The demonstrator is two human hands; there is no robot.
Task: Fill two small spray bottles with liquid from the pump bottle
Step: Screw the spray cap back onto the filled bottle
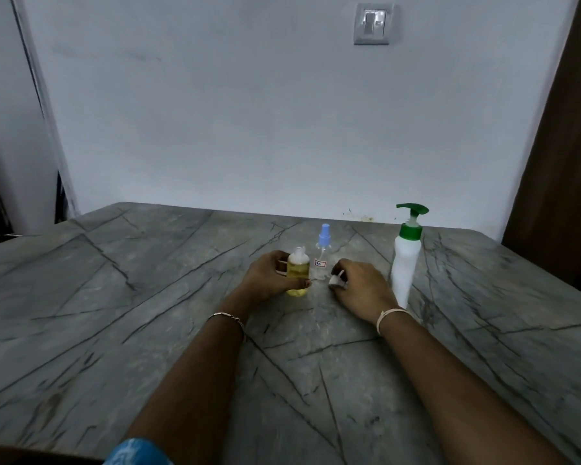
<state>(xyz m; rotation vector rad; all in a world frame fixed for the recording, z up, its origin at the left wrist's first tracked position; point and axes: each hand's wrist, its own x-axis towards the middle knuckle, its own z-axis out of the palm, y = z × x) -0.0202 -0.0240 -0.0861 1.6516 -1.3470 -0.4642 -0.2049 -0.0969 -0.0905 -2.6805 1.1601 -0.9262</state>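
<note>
A small clear spray bottle (298, 273) holding yellow liquid stands upright on the grey marble table (148, 297), its neck uncapped. My left hand (269, 278) grips it around the body. My right hand (359, 286) holds a small white spray cap (336, 279) in curled fingers, just right of that bottle. Behind the two hands stands a second small clear spray bottle (322, 256) with a blue spray top and a small label. The white pump bottle (406, 260) with a green pump head stands at the right, close to my right hand.
A pale wall rises behind the table, with a light switch (372, 23) high up. A dark wooden door or frame (564, 162) is at the right. The table's left edge lies beside a white pillar.
</note>
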